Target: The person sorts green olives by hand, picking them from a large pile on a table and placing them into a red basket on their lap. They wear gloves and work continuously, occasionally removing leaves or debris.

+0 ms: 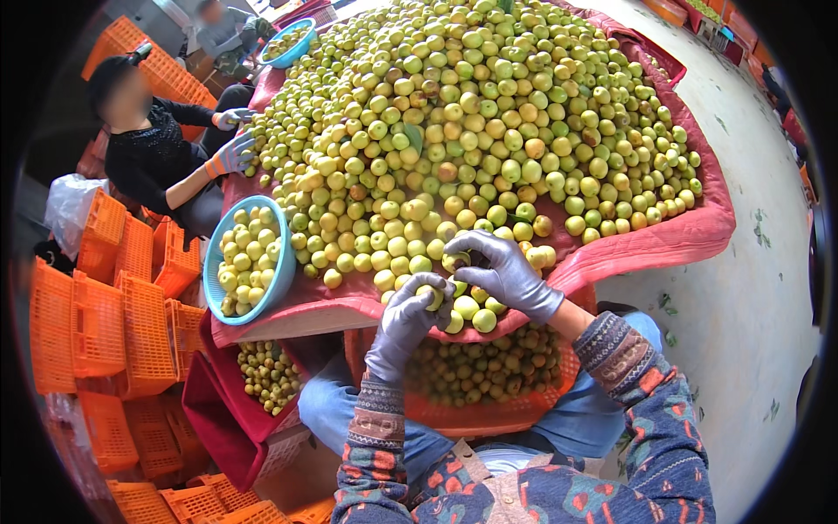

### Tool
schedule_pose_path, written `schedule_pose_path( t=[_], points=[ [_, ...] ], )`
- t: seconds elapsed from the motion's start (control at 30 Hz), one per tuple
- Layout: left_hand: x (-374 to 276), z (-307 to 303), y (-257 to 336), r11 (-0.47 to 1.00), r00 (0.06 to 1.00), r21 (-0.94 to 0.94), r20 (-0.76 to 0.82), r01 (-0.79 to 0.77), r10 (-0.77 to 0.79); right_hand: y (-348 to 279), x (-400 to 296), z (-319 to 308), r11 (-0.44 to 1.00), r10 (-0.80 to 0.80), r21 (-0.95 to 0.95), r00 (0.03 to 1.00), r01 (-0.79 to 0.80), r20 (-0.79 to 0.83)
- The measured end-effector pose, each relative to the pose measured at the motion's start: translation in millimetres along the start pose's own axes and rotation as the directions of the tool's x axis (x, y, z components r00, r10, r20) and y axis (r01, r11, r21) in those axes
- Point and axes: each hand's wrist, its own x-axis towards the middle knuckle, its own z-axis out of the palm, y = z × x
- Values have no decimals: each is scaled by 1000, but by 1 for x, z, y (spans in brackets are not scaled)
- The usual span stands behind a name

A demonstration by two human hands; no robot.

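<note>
My left hand (409,321), in a grey glove, closes around a yellow-green jujube (429,298) at the table's near edge. Just right of it, my gloved right hand (504,272) curls its thumb and fingers about a browner jujube (456,262), partly hidden by them. Several loose green jujubes (484,321) lie on the red cloth (628,259) below my hands. Beyond them rises a large heap of jujubes (458,137). Under the table edge, between my knees, an orange crate (478,419) holds many darker, browner fruits.
To the left, a blue basket (285,275) of jujubes stands on the table edge. Below it is a dark red crate (222,399) with fruit. Stacked orange crates (98,327) line the left side. A co-worker's gloved hands (232,154) touch the heap; another person sits farther back.
</note>
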Motion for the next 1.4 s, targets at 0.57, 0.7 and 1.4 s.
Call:
schedule_pose_path(
  t=[0.57,0.7,1.4],
  points=[
    [-101,9,40,943,813,323,-569,82,125,-6,-35,29,738,-290,-466,853,488,433],
    [-156,-48,93,780,443,625,-704,16,555,8,-43,35,477,-166,-626,762,617,625],
    [0,36,8,-165,998,986,0,10,59,4,-21,-100,469,263,-874,965,-130,-3]
  ],
)
